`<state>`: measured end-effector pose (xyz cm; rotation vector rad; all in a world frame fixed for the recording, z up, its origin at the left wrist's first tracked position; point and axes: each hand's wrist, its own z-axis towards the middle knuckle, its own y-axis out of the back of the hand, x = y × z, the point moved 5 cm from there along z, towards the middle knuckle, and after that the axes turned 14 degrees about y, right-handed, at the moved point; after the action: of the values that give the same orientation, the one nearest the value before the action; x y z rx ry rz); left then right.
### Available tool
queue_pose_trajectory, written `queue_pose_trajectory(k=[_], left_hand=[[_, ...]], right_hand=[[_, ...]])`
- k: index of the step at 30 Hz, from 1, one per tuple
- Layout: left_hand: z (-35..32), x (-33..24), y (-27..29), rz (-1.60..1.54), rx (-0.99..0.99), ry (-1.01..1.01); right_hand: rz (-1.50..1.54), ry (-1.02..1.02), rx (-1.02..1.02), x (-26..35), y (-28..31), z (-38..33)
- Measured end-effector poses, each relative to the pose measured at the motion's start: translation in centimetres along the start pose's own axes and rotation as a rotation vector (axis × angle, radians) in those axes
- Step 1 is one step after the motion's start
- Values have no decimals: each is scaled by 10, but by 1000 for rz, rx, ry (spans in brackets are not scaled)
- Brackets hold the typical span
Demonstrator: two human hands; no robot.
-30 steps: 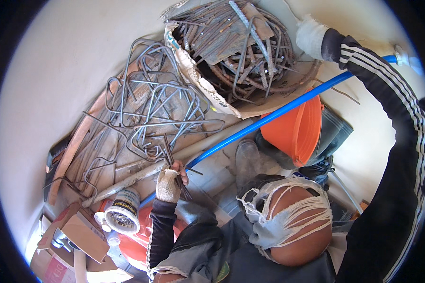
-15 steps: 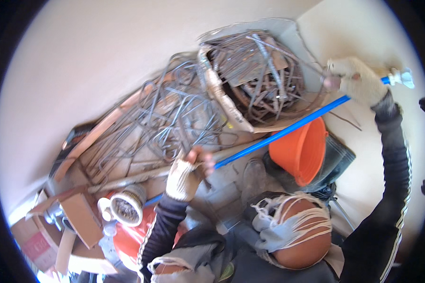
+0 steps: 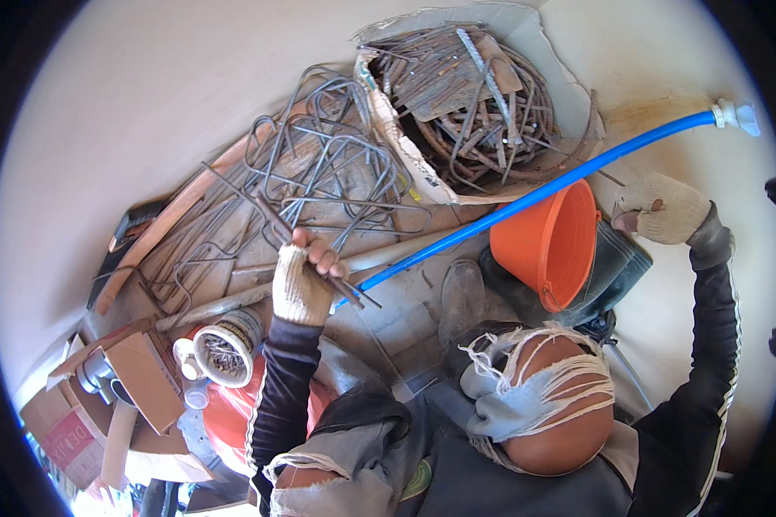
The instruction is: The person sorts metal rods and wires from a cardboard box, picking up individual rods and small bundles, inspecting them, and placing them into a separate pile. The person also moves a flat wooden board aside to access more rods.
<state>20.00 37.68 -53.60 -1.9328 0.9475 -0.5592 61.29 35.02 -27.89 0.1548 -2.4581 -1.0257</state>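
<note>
My left hand (image 3: pixel 303 280), in a cream fingerless glove, is closed around a few short rusty steel rods (image 3: pixel 276 222) above the tiled floor. My right hand (image 3: pixel 664 209), gloved the same way, is held out at the right by the wall with its fingers curled; what they hold, if anything, is hidden. Just left of it is an orange bucket (image 3: pixel 539 250), tipped toward me. A blue hose (image 3: pixel 526 202) crosses between my hands and passes behind the left one. Beyond it, a torn cardboard box (image 3: pixel 418 172) is packed with rusty rod offcuts (image 3: pixel 483 112).
Bent wire stirrups (image 3: pixel 319 172) lie tangled along the wall beside a wooden plank (image 3: pixel 177 211). A white tub of nails (image 3: pixel 227 356) stands at the lower left, near opened cardboard cartons (image 3: pixel 147 379). A dark container (image 3: pixel 621 267) sits behind the bucket.
My right hand has come down from the box's edge to beside the bucket. My left hand, still gripping rods, has shifted left and up. The view has shifted slightly.
</note>
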Motion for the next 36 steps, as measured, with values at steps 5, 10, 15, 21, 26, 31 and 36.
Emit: queue_pose_trajectory(k=[5, 10, 15, 21, 26, 31, 36], left_hand=[[-5, 18, 10, 71, -91, 48], [-10, 33, 7, 219, -86, 84], [-15, 40, 15, 200, -144, 110], [-16, 42, 25, 148, -190, 119], [-14, 37, 29, 148, -204, 124], [-8, 31, 28, 167, -211, 129], [-11, 30, 27, 195, -259, 122]], right_hand=[[-591, 1, -364, -31, -29, 3], [-489, 268, -350, -70, -45, 51], [-128, 270, -176, -98, -71, 110], [-116, 126, 36, -102, -77, 132], [-568, 263, -68, -104, -44, 124], [-877, 259, -296, -119, -18, 139], [-747, 322, -440, -108, -24, 128]])
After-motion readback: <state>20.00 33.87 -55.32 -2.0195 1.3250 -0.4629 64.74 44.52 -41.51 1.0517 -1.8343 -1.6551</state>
